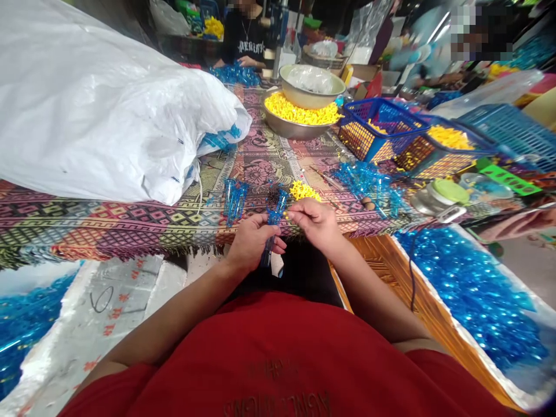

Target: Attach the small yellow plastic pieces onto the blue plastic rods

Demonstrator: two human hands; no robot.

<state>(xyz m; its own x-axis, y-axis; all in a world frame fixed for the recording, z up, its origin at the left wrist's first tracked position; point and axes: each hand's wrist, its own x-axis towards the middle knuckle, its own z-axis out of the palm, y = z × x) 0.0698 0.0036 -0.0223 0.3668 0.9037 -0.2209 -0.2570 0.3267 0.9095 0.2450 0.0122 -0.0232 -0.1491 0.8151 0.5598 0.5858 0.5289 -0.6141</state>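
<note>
My left hand point(251, 240) is closed around a clear blue plastic piece point(274, 218), held upright at the table's front edge. Close beside its top, my right hand point(316, 220) pinches a small yellow plastic piece point(285, 214) between thumb and fingertips. Just beyond my hands lie a little heap of yellow pieces point(304, 190) and a patch of small dark bits point(273, 194). Left of these, several blue plastic pieces point(235, 200) lie side by side. A looser pile of blue pieces point(362, 180) is to the right.
A large white sack point(108, 110) fills the left of the table. Farther back stand a metal basin point(295, 128) of yellow pieces and blue baskets point(369, 136). A foam box point(460, 330) of blue pieces sits low at right. A person point(247, 35) works across the table.
</note>
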